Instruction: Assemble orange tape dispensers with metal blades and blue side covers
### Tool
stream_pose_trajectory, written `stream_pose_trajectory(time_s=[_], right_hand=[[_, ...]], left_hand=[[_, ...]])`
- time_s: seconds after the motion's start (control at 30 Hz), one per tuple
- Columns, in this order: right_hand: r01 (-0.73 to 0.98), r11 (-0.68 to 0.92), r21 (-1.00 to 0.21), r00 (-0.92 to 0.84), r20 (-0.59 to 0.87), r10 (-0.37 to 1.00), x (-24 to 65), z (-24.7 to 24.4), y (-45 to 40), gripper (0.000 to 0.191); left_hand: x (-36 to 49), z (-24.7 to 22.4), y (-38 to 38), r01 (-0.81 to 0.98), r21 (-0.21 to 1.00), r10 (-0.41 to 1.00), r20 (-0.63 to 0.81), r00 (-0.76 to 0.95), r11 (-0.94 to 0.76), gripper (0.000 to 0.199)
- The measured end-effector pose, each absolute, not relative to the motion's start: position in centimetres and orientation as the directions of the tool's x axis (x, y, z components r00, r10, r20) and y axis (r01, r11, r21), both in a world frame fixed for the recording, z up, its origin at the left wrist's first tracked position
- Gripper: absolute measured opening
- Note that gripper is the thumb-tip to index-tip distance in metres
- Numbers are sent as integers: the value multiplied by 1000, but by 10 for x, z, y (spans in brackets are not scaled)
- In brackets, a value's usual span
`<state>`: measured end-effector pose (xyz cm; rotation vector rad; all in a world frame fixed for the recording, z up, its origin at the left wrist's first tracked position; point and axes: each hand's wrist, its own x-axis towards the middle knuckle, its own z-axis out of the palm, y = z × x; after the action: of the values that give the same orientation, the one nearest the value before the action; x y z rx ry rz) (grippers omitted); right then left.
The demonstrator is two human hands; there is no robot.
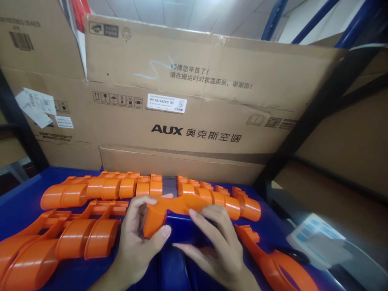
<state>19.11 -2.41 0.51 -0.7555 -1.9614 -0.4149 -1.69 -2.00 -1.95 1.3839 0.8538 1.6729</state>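
L to R: surface (21,199) is blue; at near L, a group of orange pcs (74,238), rounded cups w/ bracket-like ends, set close together. Behind them, rear L row (103,188) of similar pcs runs toward the ctr, below the carton (197,139) w/ AUX print. L hand (135,238), ctr-left: closed round the L end of the held orange part (182,204), thumb in front, fingers behind. That part is up off the surface, btwn both hands, approx mid-view; a blue part (183,226) sits right against its near side. R hand (222,240): fingers on the R end, thumb spread lower, by the blue part's bottom edge; can't tell if it truly grips. Beyond, rear R row (224,200), more orange pcs; nearer, a lone orange pc (274,262) w/ a ring-like end, apart from the rest. Far R: pale packet (318,236), blurred, contents unclear. Progress (judgement): mid-step, orange + blue tog. in hand; full seating unconfirmed, joint partly covered by fingers. Left: finish this pc, set it down. Whether the rows are done or waiting: can't tell; no blue seen on them, approx.
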Motion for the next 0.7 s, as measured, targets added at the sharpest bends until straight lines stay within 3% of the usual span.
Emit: stream_pose_trajectory(time_s=[0.5, 0.63, 0.7], right_hand=[[671, 741, -22, -349, 873, 342, 191, 10, -26, 87], [632, 744, -217, -229, 865, 447, 194, 10, -29, 77], [564, 737, -372, -101, 855, 509, 195, 6, -29, 71]], left_hand=[[-17, -17, -17, -236, 859, 890, 448, -82, -454, 53], [-16, -20, -19, -365, 821, 848, 513, 132, -440, 76], [-16, -25, -20, -314, 833, 813, 534, 233, -456, 87]])
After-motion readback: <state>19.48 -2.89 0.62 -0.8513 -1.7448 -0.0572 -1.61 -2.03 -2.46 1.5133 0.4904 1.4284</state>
